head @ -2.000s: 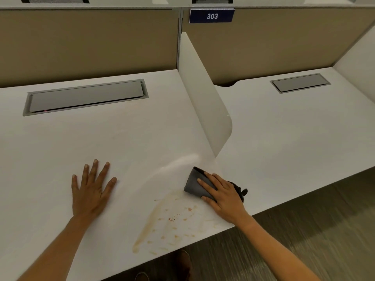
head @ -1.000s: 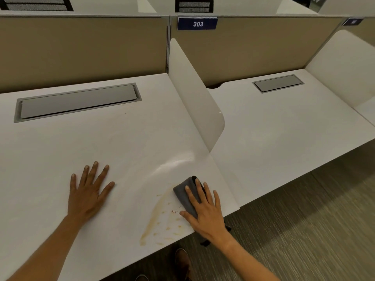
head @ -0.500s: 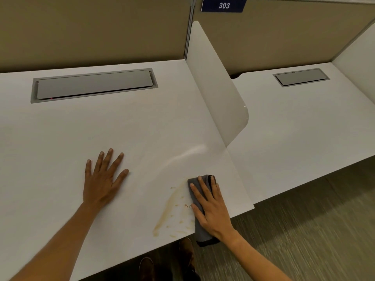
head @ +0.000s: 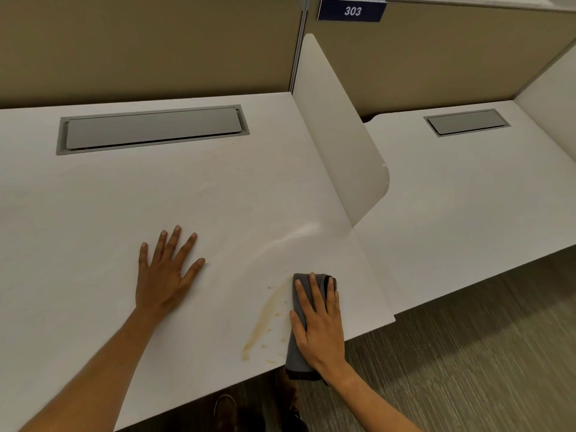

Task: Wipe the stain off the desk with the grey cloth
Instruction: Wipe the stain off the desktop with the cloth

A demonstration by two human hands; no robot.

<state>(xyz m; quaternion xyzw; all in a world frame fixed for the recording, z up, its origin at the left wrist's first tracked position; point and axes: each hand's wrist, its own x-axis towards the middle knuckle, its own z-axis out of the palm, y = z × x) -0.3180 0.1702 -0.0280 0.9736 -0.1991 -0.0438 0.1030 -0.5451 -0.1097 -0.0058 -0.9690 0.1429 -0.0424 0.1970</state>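
A brown streaky stain (head: 265, 319) with small droplets lies on the white desk (head: 156, 194) near its front edge. My right hand (head: 321, 325) presses flat on the grey cloth (head: 296, 353), just right of the stain. The cloth's near end hangs a little over the desk edge. My left hand (head: 165, 275) rests flat on the desk with fingers spread, well left of the stain, holding nothing. A faint wet sheen runs from the cloth up toward the divider.
A white curved divider panel (head: 339, 135) stands to the right of the stain, separating a second desk (head: 467, 188). Grey cable hatches (head: 152, 127) (head: 466, 121) sit at the back of each desk. Tan partition walls rise behind. Shoes (head: 224, 410) and striped carpet show below.
My right hand has slid the cloth leftward over the right part of the stain, so less brown shows. My left hand has stayed flat in place.
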